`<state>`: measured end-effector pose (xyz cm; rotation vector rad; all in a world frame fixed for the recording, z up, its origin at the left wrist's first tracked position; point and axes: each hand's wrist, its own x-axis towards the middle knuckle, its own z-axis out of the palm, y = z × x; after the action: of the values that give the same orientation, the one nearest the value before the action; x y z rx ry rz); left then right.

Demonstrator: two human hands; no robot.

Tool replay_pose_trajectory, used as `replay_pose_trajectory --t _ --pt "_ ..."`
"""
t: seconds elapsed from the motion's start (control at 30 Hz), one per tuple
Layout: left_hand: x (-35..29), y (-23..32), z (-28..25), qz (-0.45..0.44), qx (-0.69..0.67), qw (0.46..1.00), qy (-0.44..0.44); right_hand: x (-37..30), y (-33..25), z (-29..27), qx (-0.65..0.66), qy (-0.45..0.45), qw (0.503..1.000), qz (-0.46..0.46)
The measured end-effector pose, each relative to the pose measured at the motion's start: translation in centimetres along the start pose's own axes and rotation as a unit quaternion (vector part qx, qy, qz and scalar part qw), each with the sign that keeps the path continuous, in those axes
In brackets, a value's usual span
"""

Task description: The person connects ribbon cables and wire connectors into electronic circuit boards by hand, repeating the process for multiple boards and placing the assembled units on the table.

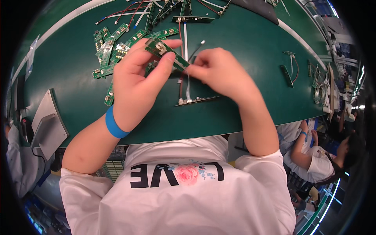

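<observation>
My left hand [139, 80], a blue band round its wrist, grips a narrow green circuit board [167, 51] between thumb and fingers, tilted above the table. At the board's lower right end, my right hand [221, 72] has thumb and forefinger pinched on a white flat cable [188, 85]. This cable runs down to a second narrow board [197, 101] near the table's front edge. The fingertips cover where cable and held board meet. Behind the hands, another white cable [185, 39] and a red wire hang from a far board [194, 19].
Several loose green boards [111, 47] are heaped left of the hands. More wired boards [152, 15] lie at the back. A small wired board pair [288, 74] rests at the right. A grey metal plate [49, 123] stands at the left edge; a co-worker [319, 156] sits at the right.
</observation>
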<state>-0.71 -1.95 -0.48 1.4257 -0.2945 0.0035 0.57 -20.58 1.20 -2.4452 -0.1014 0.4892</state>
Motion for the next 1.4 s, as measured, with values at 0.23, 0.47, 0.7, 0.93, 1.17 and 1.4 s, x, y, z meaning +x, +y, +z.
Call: replay_pose_trajectory --t 0.23,0.47,0.7,0.93,1.17,1.4 --pt "-0.4 0.9 0.3 0.074 0.012 0.997 -0.019 -0.4 -0.4 1.6 -0.024 0.1 0.995 -0.006" --pt "-0.6 1.4 -0.9 0.19 0.119 0.971 -0.078 -0.2 -1.2 0.3 0.099 0.015 0.991 0.092" --pt "0.4 3.6 -1.1 0.33 0.196 0.912 -0.148 0.0 -1.5 1.2 0.441 -0.15 0.884 0.048" --pt "0.3 4.7 0.1 0.317 0.174 0.918 -0.161 0.5 -0.8 1.6 0.524 -0.115 0.843 -0.046" --pt "0.3 5.0 0.7 0.258 0.157 0.935 -0.188 -0.7 -1.2 1.6 0.592 -0.083 0.779 -0.189" --pt "0.3 5.5 1.6 0.22 0.102 0.948 -0.205 -0.1 -0.5 1.0 0.587 -0.21 0.771 -0.13"
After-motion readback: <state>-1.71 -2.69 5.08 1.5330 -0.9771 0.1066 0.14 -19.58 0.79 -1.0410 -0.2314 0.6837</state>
